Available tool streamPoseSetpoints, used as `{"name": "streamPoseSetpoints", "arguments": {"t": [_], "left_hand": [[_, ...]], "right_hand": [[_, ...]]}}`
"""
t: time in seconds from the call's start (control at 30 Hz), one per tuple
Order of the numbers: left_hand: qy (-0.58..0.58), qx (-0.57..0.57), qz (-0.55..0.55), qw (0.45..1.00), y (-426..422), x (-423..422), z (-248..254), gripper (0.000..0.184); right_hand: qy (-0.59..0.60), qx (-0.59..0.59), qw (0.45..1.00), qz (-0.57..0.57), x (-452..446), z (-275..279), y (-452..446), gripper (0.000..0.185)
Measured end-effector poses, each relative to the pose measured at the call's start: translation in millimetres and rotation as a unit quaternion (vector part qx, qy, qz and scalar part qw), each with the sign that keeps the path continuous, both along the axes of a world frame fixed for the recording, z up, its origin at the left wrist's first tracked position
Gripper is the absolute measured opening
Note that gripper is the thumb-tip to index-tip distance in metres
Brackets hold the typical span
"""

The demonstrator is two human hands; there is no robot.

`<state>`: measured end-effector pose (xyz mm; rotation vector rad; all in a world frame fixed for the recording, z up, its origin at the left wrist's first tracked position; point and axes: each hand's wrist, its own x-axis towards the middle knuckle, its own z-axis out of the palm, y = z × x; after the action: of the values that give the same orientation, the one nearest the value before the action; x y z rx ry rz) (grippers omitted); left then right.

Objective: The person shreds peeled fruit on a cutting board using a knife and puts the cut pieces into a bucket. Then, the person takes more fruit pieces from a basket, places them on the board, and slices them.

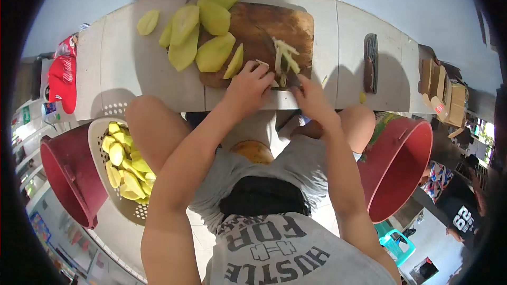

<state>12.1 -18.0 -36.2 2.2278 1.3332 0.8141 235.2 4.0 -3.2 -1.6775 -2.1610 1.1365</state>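
Note:
My right hand (315,99) is closed round a knife (271,42), whose dark blade points away over the wooden cutting board (248,20). Beside the blade lies a small heap of pale cut strips (287,55). My left hand (250,85) rests at the board's near edge, fingers curled down on a pale fruit slice (261,63) mostly hidden beneath them. Just left of those fingers is a narrow wedge (235,62). Large peeled yellow-green fruit slices (185,25) are piled on the board's left side and the tiles.
A dark-handled object (371,63) lies on the tiled counter (346,26) to the right. A perforated basket (100,150) of fruit pieces stands at my left, beside a red bucket (74,179). Another red bucket (404,171) is at my right. A person (462,211) is far right.

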Motion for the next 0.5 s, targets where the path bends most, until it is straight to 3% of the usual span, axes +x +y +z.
{"name": "streamPoseSetpoints", "arguments": {"t": [0.2, 0.3, 0.4, 0.5], "left_hand": [[0.000, 0.003, 0.021, 1.000, 2, 0, -6, 0.037], [-0.009, 0.007, 0.013, 1.000, -4, 1, -11, 0.035], [-0.013, 0.013, 0.011, 1.000, -4, -4, -16, 0.034], [-0.020, 0.034, 0.019, 0.999, 3, -3, -15, 0.034]], "right_hand": [[-0.020, 0.023, 0.995, -0.094, -16, 57, -9, 0.023], [-0.077, 0.053, 0.994, -0.053, -16, 23, -16, 0.021], [-0.030, 0.102, 0.992, -0.070, -13, 10, -25, 0.016], [-0.064, 0.056, 0.995, -0.046, -15, 14, -24, 0.013]]}}
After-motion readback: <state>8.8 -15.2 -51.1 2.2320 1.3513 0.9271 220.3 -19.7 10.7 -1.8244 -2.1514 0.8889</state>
